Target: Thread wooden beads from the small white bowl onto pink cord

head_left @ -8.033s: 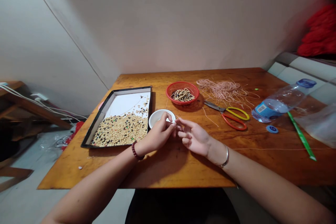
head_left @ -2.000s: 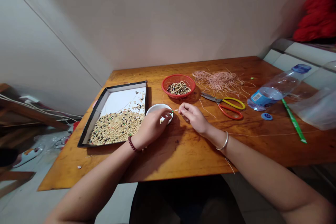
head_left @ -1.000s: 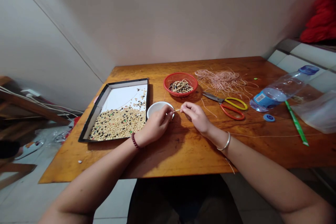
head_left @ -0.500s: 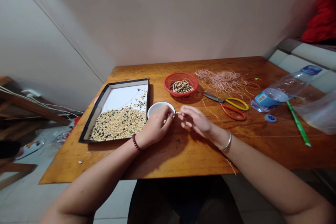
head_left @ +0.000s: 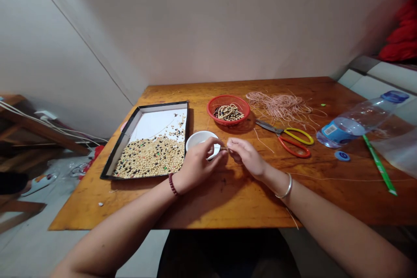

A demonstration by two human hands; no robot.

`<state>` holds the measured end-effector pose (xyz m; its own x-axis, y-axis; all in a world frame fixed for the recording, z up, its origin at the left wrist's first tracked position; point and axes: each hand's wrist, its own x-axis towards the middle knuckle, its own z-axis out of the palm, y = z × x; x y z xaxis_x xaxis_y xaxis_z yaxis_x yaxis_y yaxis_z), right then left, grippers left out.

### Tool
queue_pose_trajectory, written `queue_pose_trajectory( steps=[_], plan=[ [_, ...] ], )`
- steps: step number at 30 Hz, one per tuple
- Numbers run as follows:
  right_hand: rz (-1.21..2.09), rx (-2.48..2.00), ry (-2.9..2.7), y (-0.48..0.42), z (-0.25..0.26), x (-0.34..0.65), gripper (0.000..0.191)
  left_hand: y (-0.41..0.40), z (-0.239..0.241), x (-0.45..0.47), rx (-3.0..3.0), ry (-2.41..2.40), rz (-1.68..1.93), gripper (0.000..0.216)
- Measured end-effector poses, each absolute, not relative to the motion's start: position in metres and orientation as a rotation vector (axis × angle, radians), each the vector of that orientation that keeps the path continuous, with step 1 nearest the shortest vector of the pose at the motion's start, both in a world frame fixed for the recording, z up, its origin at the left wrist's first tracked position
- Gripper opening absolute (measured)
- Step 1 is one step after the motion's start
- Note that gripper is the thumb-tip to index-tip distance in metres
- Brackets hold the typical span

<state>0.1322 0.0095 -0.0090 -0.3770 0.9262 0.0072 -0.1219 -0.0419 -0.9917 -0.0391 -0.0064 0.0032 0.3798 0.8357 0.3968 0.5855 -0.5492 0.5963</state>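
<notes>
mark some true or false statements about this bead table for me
1. The red basket holds strung beads. True.
2. The scissors lie in the red basket. False: they lie on the table, to its right.
3. The left hand and right hand pinch a thin cord by the white bowl. True.
4. The water bottle stands upright. False: it lies on its side.
5. The black tray is empty. False: loose beads cover its near half.
</notes>
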Motion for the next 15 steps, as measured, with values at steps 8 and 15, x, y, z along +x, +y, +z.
queue_pose_trajectory(
  steps=[8,15],
  plan=[
    [1.466,-0.903,-1.415,0.0124,-0.0163,0.1317,0.042,-0.0025,-0.0035,-0.0405,2.220,1.180,0.961,0.011],
    [1.425,-0.890,-1.407,0.0142,-0.0155,0.1331,0.043,-0.0046,-0.0001,-0.0401,2.243,1.140,0.953,0.010]
  ],
)
